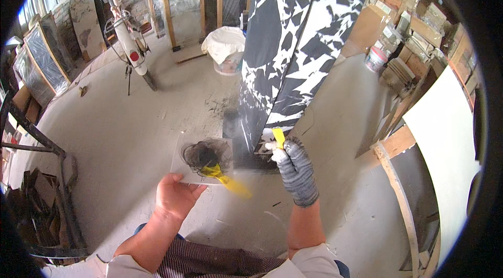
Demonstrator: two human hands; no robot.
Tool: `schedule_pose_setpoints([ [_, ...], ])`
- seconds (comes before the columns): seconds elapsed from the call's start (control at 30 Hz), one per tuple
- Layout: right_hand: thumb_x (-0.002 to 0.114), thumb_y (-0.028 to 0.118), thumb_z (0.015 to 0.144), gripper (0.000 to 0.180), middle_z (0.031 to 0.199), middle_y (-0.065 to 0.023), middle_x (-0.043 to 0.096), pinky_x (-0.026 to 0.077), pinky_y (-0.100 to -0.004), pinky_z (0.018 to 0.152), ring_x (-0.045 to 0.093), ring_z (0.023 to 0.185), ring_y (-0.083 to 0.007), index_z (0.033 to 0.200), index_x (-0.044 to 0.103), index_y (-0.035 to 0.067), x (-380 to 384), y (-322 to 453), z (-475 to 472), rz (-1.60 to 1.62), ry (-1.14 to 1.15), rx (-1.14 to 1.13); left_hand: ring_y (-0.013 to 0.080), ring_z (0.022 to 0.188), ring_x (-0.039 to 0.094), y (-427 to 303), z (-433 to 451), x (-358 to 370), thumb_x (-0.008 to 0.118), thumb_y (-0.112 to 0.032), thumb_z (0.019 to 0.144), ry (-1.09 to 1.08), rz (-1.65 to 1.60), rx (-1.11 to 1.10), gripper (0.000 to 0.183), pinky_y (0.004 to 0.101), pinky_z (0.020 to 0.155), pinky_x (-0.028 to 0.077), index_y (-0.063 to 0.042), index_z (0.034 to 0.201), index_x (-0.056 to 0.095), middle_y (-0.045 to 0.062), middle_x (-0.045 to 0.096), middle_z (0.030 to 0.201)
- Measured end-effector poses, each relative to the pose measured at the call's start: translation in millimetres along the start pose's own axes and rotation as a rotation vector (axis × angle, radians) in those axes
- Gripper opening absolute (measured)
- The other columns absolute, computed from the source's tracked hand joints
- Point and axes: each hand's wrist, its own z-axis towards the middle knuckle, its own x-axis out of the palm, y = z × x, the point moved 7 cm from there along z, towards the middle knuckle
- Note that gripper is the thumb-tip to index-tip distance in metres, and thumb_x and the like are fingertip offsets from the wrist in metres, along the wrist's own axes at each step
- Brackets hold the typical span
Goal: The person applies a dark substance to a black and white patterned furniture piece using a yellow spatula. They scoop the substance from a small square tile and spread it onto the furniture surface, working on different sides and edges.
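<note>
My bare left hand (175, 195) grips the near edge of a thin, flat palette sheet (225, 148). Dark paste (206, 154) is smeared in a mound on that sheet. Across the paste and the sheet's near edge lies a yellow plastic spreader (232, 185), its blade end streaked dark. In a grey knitted glove, my right hand (297, 172) pinches a second yellow spreader (278, 138) at the lower end of a black-and-white marble-patterned column (298, 46). Whether that spreader touches the column cannot be told. The column's dark base (255, 164) shows between my hands.
A bicycle (131, 48) stands at the back left. Behind the column's left side is a cloth-covered bucket (226, 48). Another bucket (376, 59) sits by stacked boards and boxes on the right. A white sheet (444, 121) and wooden frame rise at right; a metal frame (35, 132) stands left.
</note>
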Motion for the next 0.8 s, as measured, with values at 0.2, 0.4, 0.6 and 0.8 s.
schedule_pose_setpoints([
  [0.2, 0.054, 0.015, 0.095, 0.020, 0.085, -0.0022, 0.058, 0.046, -0.0243, 0.066, 0.052, 0.072, -0.0082, 0.108, 0.061, 0.002, -4, -6, 19, 0.206, -0.049, 0.255, 0.0376, 0.112, 0.051, -4, 1, 12, 0.048, -0.012, 0.080, -0.011, -0.025, 0.048, 0.032, 0.0518, 0.101, 0.041, -0.001, 0.110, 0.050, 0.016, 0.053, 0.121],
  [0.4, 0.047, 0.019, 0.099, 0.021, 0.086, -0.0025, 0.055, 0.046, -0.0254, 0.067, 0.049, 0.074, -0.0086, 0.110, 0.054, 0.002, -1, -26, 21, -0.001, -0.179, 0.053, 0.0369, 0.113, 0.054, -12, 5, 4, 0.046, -0.012, 0.079, -0.011, -0.034, 0.066, 0.038, 0.0539, 0.104, 0.039, 0.000, 0.115, 0.051, 0.017, 0.057, 0.118],
  [0.6, 0.053, 0.015, 0.096, 0.020, 0.095, -0.0097, 0.060, 0.047, -0.0318, 0.083, 0.055, 0.087, -0.0172, 0.106, 0.057, -0.002, 3, -45, 28, -0.094, -0.307, -0.048, 0.0385, 0.113, 0.055, -14, 6, -2, 0.046, -0.012, 0.077, -0.044, -0.048, 0.054, 0.040, 0.0538, 0.103, 0.040, 0.000, 0.115, 0.052, 0.018, 0.059, 0.117],
  [0.8, 0.060, 0.011, 0.092, 0.016, 0.089, -0.0040, 0.060, 0.049, -0.0245, 0.068, 0.055, 0.074, -0.0088, 0.103, 0.060, -0.001, 19, -57, 33, 0.039, -0.325, -0.045, 0.0388, 0.111, 0.056, -17, 5, -3, 0.046, -0.013, 0.078, -0.067, -0.041, 0.078, 0.040, 0.0524, 0.102, 0.042, 0.001, 0.115, 0.052, 0.020, 0.058, 0.116],
])
